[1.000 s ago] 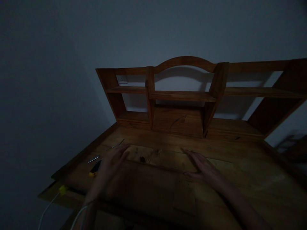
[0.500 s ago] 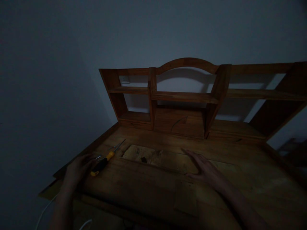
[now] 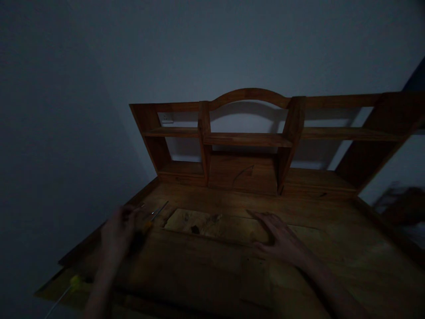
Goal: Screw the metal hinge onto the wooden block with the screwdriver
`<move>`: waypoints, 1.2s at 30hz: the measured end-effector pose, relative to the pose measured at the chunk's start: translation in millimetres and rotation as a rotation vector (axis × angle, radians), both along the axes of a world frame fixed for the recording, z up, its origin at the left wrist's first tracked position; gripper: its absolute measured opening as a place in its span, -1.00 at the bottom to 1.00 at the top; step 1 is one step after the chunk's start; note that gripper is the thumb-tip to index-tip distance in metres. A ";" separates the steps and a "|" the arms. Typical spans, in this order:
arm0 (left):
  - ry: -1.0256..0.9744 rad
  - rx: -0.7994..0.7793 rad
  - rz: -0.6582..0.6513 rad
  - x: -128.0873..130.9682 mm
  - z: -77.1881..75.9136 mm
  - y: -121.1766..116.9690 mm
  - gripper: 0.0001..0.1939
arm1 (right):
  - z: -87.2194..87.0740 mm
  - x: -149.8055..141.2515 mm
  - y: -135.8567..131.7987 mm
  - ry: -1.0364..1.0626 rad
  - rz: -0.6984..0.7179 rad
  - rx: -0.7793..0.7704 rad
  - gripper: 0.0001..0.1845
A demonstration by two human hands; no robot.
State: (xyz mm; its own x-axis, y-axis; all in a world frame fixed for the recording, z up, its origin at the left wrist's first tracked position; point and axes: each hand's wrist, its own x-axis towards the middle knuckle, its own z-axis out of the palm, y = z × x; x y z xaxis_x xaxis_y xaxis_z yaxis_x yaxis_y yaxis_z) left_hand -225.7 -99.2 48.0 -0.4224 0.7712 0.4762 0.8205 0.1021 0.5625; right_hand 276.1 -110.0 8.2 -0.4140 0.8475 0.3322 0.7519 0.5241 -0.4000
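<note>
My left hand (image 3: 117, 230) is at the left of the wooden desktop (image 3: 186, 261), smeared by motion, its fingers bent together. A small bright glint shows at its fingertips, too small to name. Right beside that hand lies a screwdriver (image 3: 160, 211) with a yellow and black handle, its shaft pointing away to the upper right; the hand partly covers the handle. Another small shiny bit lies by the shaft. My right hand (image 3: 277, 235) rests on the desktop, fingers stretched and thumb apart, holding nothing, at the right end of a pale recessed strip (image 3: 206, 226).
A wooden shelf unit (image 3: 247, 140) with an arched top rail stands along the back of the desk against a wall (image 3: 212, 48). A dark hole (image 3: 195, 229) shows in the pale strip. A white cord (image 3: 59, 301) with a yellow end hangs at the lower left.
My left hand has moved up and to the right, closer over the screwdriver's handle. The right hand stays in place on the desktop. The view has shifted slightly.
</note>
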 end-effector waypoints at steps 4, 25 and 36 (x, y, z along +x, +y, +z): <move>-0.366 -0.035 -0.568 140.8 17.2 7.1 -0.65 | 3.9 -6.8 -0.8 0.054 -0.062 0.106 -0.32; -1.016 -0.329 -1.113 287.5 -51.0 20.1 -0.63 | -6.7 -21.9 -5.0 0.257 0.007 0.300 -0.84; -1.142 -0.399 -1.054 286.0 -42.6 25.2 -0.55 | -6.2 -20.9 -8.2 0.235 -0.034 0.297 -0.83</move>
